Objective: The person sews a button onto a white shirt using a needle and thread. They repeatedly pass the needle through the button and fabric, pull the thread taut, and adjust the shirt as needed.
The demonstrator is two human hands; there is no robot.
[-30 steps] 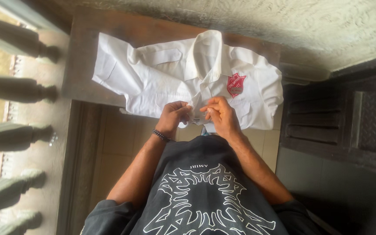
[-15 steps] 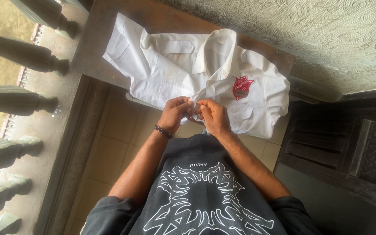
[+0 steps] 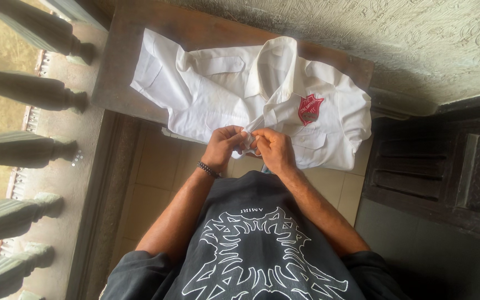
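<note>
A white short-sleeved shirt [image 3: 218,94] with a red shield badge [image 3: 309,109] on its chest lies spread on a dark wooden bench [image 3: 134,33], collar toward the wall. My left hand [image 3: 223,145] and my right hand [image 3: 273,149] meet at the shirt's front placket near its lower edge. Both pinch the white fabric between fingers and thumbs, fingertips almost touching each other. A dark bead bracelet [image 3: 207,170] circles my left wrist. What lies between the fingertips is hidden.
A textured pale wall [image 3: 395,44] runs behind the bench. Stone balusters [image 3: 23,89] line the left side. A dark panelled wooden door or cabinet [image 3: 440,172] stands at the right. Beige floor tiles [image 3: 156,172] show below the bench. My black printed t-shirt fills the bottom.
The view has shifted slightly, so the shirt sits a little higher and to the right. My hands stay pinched on the shirt front, fingers drawn closer together than a second ago.
</note>
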